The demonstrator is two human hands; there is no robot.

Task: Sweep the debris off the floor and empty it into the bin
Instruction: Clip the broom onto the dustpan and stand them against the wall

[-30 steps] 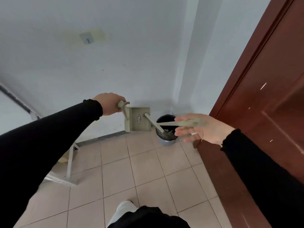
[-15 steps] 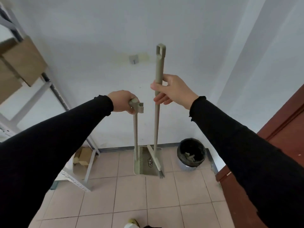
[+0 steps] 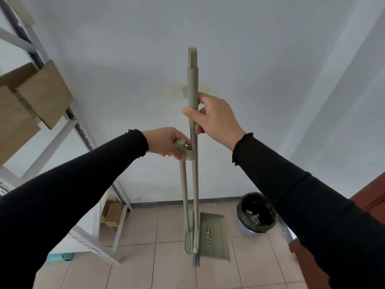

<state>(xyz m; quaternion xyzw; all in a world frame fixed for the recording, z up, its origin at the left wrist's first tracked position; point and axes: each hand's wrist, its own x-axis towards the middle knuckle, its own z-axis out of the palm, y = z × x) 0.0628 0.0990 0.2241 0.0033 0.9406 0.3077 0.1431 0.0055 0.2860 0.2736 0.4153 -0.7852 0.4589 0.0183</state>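
Your right hand (image 3: 216, 118) grips the broom (image 3: 194, 174) high on its upright pole, fingers (image 3: 203, 99) curled round the grip. Your left hand (image 3: 165, 142) holds the top of the dustpan (image 3: 212, 234) handle, its fingers wrapped round it, with the broom pole beside its clip. Both tools stand on the tiled floor (image 3: 170, 272). The bin (image 3: 241, 205), holding debris (image 3: 253, 215), sits just right of the dustpan.
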